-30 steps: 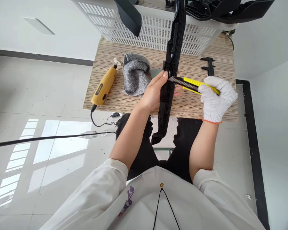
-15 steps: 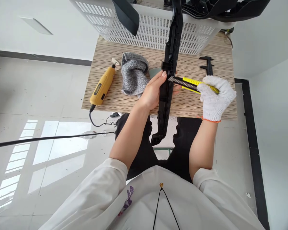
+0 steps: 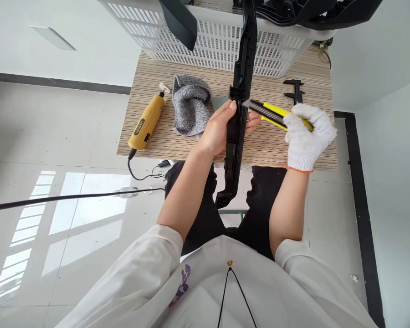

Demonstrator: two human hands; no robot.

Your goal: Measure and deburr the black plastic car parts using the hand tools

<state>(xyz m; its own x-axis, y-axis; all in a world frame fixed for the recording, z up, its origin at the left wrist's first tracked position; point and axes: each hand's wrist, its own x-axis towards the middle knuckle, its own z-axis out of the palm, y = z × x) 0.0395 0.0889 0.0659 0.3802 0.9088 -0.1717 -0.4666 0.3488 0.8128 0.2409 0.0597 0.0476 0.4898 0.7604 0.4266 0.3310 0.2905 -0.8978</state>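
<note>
My bare left hand (image 3: pixel 218 127) is wrapped round the middle of a long black plastic trim piece (image 3: pixel 235 132), thumb on the near side and fingertips showing past its right edge. The piece runs lengthwise from the basket toward my lap. In a white knit glove, my right hand (image 3: pixel 307 134) grips a yellow and black utility knife (image 3: pixel 273 114). Its blade is out and points left, with the tip at the right edge of the trim piece, near my left thumb. Whether the tip touches the plastic, I cannot tell.
On the striped wooden table (image 3: pixel 276 150) lie a yellow rotary tool (image 3: pixel 146 122), a crumpled grey cloth (image 3: pixel 192 107) and a black caliper (image 3: pixel 296 91). A white slatted basket (image 3: pixel 218 43) with black plastic parts (image 3: pixel 294 13) stands at the back. A power cord (image 3: pixel 75 197) crosses the left side.
The knife's tip has risen slightly and shifted a little right along the trim piece, its blade tilting more. My left hand keeps its hold; the trim piece's far end has shifted slightly left.
</note>
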